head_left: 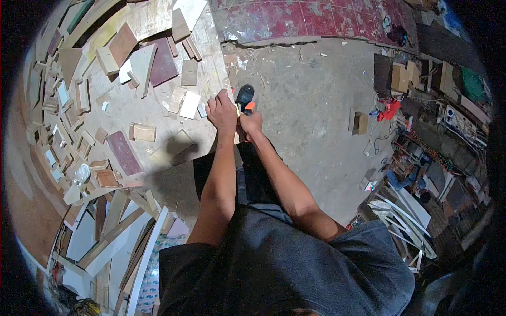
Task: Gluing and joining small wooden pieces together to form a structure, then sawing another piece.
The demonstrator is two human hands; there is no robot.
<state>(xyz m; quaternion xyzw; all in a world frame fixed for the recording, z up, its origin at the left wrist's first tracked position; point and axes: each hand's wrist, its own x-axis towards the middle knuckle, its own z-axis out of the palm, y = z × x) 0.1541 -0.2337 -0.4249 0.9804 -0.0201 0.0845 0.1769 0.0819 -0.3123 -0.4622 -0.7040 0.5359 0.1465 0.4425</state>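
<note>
My left hand (222, 111) is closed at the right edge of the wooden worktable (213, 68), its fingers curled against a small pale piece of wood (237, 109). Just right of it, past the table edge, my right hand (251, 123) is wrapped round an orange-and-black tool (250, 108), whose kind is mostly hidden by the hand. Beyond it shows a dark rounded shape (245, 93); whether it belongs to the tool or is footwear on the floor, I cannot tell. White and tan wood blocks (190, 105) lie left of my left hand.
Wood offcuts, a dark red board (124, 152) and small wooden boxes (142, 132) cover the table's left. Long boards (110, 239) lean at lower left. Grey concrete floor (311, 121) stretches right, toward a red object (389, 109), cables and stacked scrap.
</note>
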